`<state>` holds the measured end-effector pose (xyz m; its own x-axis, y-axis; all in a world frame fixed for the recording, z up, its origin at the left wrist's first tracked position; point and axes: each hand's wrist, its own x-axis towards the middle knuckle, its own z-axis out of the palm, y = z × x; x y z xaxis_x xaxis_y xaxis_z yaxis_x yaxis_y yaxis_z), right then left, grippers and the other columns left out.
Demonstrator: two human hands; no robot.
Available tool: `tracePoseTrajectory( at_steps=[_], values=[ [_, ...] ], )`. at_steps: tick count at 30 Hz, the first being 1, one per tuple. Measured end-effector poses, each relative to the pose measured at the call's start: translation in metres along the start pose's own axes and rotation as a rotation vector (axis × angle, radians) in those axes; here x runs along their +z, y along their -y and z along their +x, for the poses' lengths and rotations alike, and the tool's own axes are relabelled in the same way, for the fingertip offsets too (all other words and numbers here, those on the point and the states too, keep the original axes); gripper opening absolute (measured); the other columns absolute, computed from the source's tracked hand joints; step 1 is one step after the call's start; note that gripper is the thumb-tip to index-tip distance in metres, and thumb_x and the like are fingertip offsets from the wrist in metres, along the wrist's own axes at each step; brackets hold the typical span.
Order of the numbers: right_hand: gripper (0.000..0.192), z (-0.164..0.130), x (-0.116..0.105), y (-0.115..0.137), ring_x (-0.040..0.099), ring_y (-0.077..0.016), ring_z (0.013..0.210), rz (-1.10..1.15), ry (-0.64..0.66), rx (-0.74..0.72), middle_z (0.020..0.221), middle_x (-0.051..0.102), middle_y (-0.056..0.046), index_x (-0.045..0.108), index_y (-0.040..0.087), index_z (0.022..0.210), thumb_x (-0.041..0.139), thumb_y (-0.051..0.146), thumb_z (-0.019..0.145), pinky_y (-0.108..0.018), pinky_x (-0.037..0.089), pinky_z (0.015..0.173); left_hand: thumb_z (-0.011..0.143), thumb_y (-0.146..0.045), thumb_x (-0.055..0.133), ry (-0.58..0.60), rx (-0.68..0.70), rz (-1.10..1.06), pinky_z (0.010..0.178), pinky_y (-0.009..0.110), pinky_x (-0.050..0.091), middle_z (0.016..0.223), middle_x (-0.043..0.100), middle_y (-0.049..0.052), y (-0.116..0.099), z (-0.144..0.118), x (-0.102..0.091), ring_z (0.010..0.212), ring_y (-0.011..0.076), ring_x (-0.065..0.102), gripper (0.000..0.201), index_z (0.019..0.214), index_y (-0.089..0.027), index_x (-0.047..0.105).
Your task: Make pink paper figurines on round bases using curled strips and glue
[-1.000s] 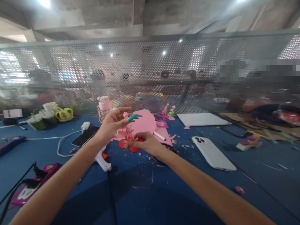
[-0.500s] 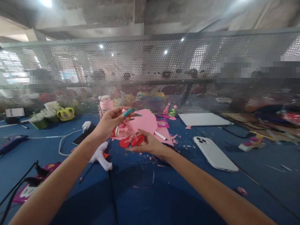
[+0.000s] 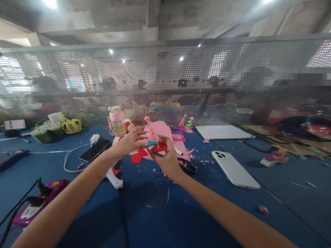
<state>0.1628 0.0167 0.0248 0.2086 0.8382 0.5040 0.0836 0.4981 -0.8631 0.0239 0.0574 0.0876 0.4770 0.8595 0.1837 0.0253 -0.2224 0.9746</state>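
My two hands meet above the blue table (image 3: pixel 160 220). My right hand (image 3: pixel 167 158) pinches a small red foam disc (image 3: pixel 158 147) between thumb and fingers. My left hand (image 3: pixel 130 141) holds a small pink foam figure (image 3: pixel 151 131) that stands up just over the red disc. The fingertips of both hands touch around these pieces. Another red disc (image 3: pixel 136 158) lies on the table below my left hand, next to a pink foam sheet (image 3: pixel 161 130).
A white glue gun (image 3: pixel 113 177) lies under my left forearm with its cord trailing toward me. A white phone (image 3: pixel 235 168) lies to the right, a dark phone (image 3: pixel 94 150) and charger cable to the left. A pink bottle (image 3: pixel 117 121), scissors (image 3: pixel 187 166), scraps and a mesh screen stand behind.
My right hand lifted the red disc off the table and up to my left hand, which dropped lower and closed on the pink figure. One red disc stayed on the table.
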Motion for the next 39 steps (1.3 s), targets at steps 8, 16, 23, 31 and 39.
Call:
tracePoseTrajectory(
  at_steps=[8, 16, 23, 31, 39],
  values=[
    [0.055, -0.009, -0.001, 0.001, 0.051, -0.0262, 0.103, -0.179, -0.162, -0.176, 0.11, 0.055, -0.012, 0.045, 0.018, 0.113, 0.064, 0.027, 0.062, -0.043, 0.039, 0.09, 0.045, -0.014, 0.078, -0.008, -0.139, 0.012, 0.077, 0.039, 0.047, 0.107, 0.058, 0.016, 0.019, -0.005, 0.028, 0.092, 0.0225, 0.058, 0.071, 0.108, -0.011, 0.046],
    [0.058, -0.016, 0.004, -0.002, 0.053, -0.0261, 0.102, -0.171, -0.166, -0.084, 0.112, 0.057, -0.013, 0.045, 0.017, 0.117, 0.062, 0.02, 0.061, -0.042, 0.041, 0.088, 0.048, -0.021, 0.076, 0.06, -0.085, 0.143, 0.069, 0.03, 0.047, 0.08, 0.066, 0.005, 0.018, -0.007, 0.03, 0.071, 0.0141, 0.059, 0.042, 0.084, -0.012, 0.057],
    [0.068, -0.019, 0.005, -0.014, 0.046, -0.0264, 0.112, -0.174, -0.112, -0.108, 0.12, 0.05, -0.014, 0.037, 0.016, 0.122, 0.064, 0.021, 0.06, -0.044, 0.036, 0.095, 0.053, -0.023, 0.072, 0.067, 0.014, 0.304, 0.075, 0.034, 0.047, 0.08, 0.067, 0.004, 0.021, -0.008, 0.024, 0.075, 0.0167, 0.06, 0.031, 0.08, -0.013, 0.061],
    [0.078, -0.03, 0.009, -0.047, 0.027, -0.0306, 0.125, -0.257, -0.017, -0.05, 0.13, 0.034, -0.019, 0.026, 0.012, 0.125, 0.064, 0.026, 0.058, -0.05, 0.022, 0.102, 0.053, -0.023, 0.073, -0.161, -0.043, 0.286, 0.078, 0.038, 0.048, 0.095, 0.065, 0.013, 0.044, -0.03, 0.015, 0.089, 0.0243, 0.061, 0.043, 0.089, -0.013, 0.053],
    [0.059, -0.03, 0.007, -0.056, 0.031, -0.0264, 0.12, -0.22, -0.093, -0.117, 0.12, 0.035, -0.017, 0.031, 0.011, 0.115, 0.039, 0.008, 0.057, -0.048, 0.026, 0.1, 0.06, -0.026, 0.07, -0.158, 0.009, 0.526, 0.079, 0.04, 0.046, 0.091, 0.067, 0.011, 0.058, -0.057, 0.016, 0.088, 0.0271, 0.061, 0.036, 0.089, -0.016, 0.051]
  ],
)
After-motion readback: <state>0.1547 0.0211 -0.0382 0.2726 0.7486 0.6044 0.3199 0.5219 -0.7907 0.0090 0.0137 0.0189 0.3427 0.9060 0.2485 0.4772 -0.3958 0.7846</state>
